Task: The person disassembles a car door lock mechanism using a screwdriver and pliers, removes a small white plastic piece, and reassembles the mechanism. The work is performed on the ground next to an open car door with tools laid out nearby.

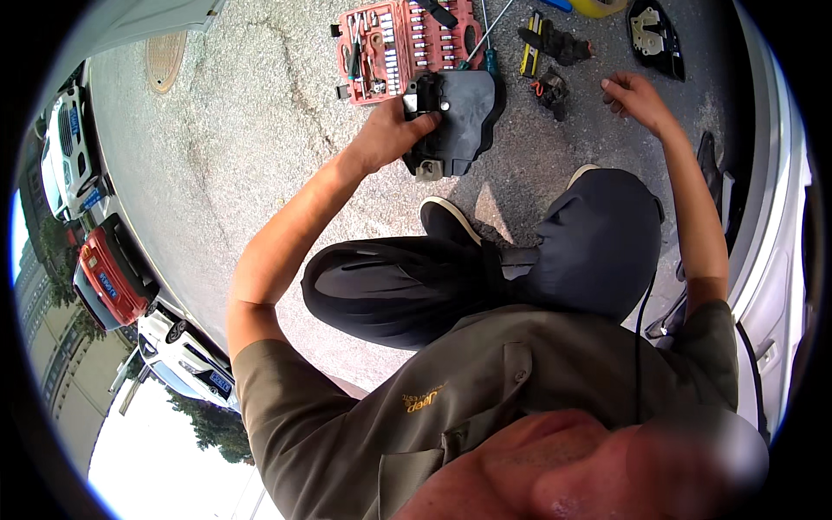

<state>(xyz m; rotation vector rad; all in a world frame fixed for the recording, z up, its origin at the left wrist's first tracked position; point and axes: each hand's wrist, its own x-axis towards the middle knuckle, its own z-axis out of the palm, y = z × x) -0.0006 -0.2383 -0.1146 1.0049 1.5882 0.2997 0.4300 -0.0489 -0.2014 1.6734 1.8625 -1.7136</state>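
Note:
My left hand (pixel 390 137) grips the left side of a black plastic mechanism (pixel 466 121) with metal fittings, its thumb lying across the upper face. The mechanism is just below an open red socket set case (pixel 407 39). My right hand (pixel 637 100) is off to the right, loosely curled with fingers apart and nothing visible in them. To its left lie a small dark part with wires (pixel 552 97), a dark glove-like item (pixel 568 48) and a yellow utility knife (pixel 529 59). A black housing with a metal latch (pixel 652 39) lies above that hand.
Long screwdrivers (pixel 490 59) and a yellow roll (pixel 598 7) are at the top. A vehicle's light-coloured body edge (pixel 776 347) runs along the right. Parked cars (pixel 117 269) stand at the far left, near a metal ground cover (pixel 163 65). My bent legs are below the mechanism.

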